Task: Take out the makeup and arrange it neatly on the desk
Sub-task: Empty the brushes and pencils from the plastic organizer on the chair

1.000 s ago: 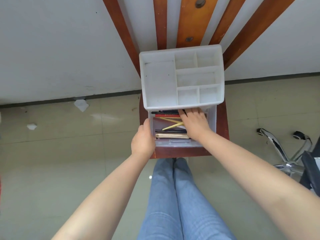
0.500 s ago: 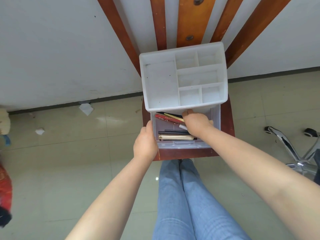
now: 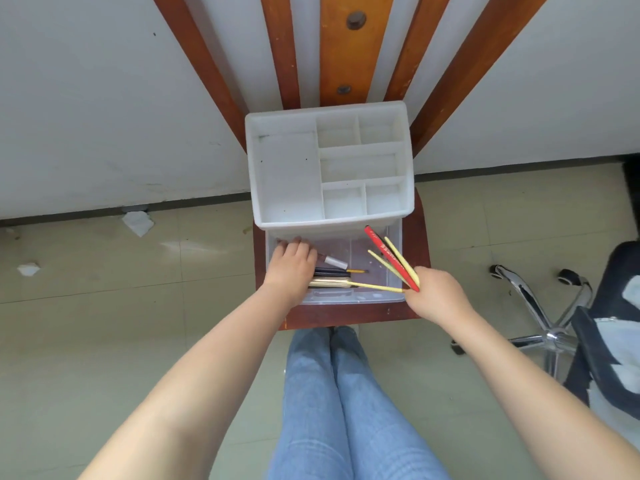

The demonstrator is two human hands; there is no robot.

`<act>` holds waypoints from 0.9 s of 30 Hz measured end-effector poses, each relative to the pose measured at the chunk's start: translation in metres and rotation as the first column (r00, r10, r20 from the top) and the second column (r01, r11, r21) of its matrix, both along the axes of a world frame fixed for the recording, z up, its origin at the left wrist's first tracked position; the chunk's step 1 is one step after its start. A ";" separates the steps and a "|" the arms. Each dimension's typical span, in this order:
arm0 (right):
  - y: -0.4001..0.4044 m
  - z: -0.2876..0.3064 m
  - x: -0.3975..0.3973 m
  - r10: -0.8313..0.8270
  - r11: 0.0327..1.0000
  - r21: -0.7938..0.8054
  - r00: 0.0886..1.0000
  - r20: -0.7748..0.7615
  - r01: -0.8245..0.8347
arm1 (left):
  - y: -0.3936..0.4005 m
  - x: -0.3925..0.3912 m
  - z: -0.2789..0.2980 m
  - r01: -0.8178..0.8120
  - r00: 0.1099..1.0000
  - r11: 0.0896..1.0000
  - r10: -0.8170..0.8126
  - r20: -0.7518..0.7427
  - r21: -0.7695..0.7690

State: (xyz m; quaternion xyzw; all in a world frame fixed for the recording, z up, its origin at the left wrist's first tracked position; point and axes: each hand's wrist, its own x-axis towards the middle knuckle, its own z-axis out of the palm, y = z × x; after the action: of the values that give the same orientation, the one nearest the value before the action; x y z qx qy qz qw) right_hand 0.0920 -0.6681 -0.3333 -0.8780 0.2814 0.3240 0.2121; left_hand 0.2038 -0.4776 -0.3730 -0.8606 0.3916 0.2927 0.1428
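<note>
Lifted from the drawer [image 3: 360,299], red and yellow pencils [image 3: 391,259] fan up-left from the right hand's [image 3: 437,296] clamped fingers.

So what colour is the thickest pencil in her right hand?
Red, with black markings; head view.

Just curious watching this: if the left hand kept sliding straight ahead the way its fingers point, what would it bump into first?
Most likely the drawer's back end under the white organizer. The left hand is already inside, fingers pointing that way, with nothing visible between; depth is hard to judge.
</note>
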 end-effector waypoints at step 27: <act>0.043 -0.075 -0.017 -0.832 0.277 0.571 0.491 -0.260 0.773 | -0.020 0.023 -0.036 0.416 0.897 0.905 -0.425 0.124 0.091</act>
State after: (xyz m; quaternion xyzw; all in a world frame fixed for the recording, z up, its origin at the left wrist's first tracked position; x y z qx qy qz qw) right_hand 0.0748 -0.6250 -0.4084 -0.5036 0.5496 0.2054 0.6342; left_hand 0.2271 -0.4975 -0.4090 -0.7694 0.5477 0.2054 0.2566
